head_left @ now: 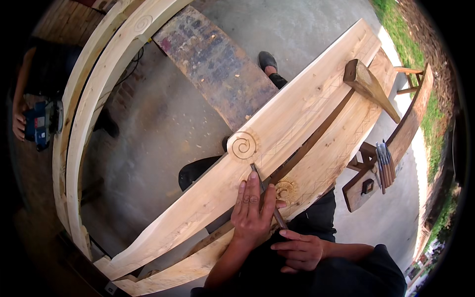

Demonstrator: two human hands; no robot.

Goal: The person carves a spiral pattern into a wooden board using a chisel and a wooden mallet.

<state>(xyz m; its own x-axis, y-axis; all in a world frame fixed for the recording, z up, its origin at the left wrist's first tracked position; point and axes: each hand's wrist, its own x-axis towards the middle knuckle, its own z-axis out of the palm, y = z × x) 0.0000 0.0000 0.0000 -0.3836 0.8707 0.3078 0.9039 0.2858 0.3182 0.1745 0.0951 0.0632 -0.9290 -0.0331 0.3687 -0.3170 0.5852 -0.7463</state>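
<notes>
A long pale board [178, 218] lies diagonally below me, with a carved spiral [243, 146] and pencilled zigzag lines. Beside it, a second board [321, 143] bears a carved rosette [287, 190]. My left hand [252, 213] rests on the first board, fingers on the shaft of a carving chisel [255, 169], whose tip sits just below the spiral. My right hand [299, 250] is closed around the chisel's handle at its lower end. A wooden mallet [368, 84] lies across the far part of the boards.
At right, a wooden bench [410, 119] holds several chisels [383, 163] and a small dark block [367, 186]. A stained plank [213, 64] spans behind the boards. Curved beams [89, 94] stand at left, where another person's hand [19, 123] holds a blue power tool [40, 123].
</notes>
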